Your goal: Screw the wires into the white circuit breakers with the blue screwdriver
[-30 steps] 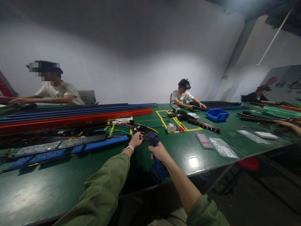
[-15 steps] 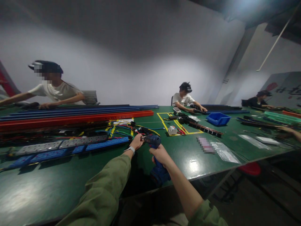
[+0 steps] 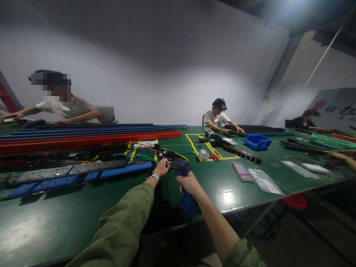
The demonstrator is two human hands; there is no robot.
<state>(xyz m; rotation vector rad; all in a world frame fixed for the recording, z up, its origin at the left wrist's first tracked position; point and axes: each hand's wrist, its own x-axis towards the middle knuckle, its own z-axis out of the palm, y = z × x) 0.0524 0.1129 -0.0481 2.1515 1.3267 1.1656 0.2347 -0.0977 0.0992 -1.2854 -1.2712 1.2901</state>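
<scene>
My right hand (image 3: 191,184) is wrapped round the grip of a blue cordless drill (image 3: 187,207). The drill's nose points left, toward my left hand (image 3: 162,168), whose fingers are pinched together at the tip. Whatever sits between those fingers is too small to make out. Just left of that hand lies a strip of blue sockets (image 3: 126,170), with a row of grey-white sockets (image 3: 98,167) behind it. Coloured wires (image 3: 144,152) spread over the table beyond my left hand.
Long orange rails (image 3: 91,140) and blue rails (image 3: 139,129) lie along the table's far left. A white block-shaped part (image 3: 203,155), pliers with red handles (image 3: 214,155), a blue bin (image 3: 257,142) and plastic bags (image 3: 267,181) are to the right. Several co-workers sit across the table.
Both my hands and the drill stay almost in place. The view shifts slightly. The co-worker at far left has leaned a little further left.
</scene>
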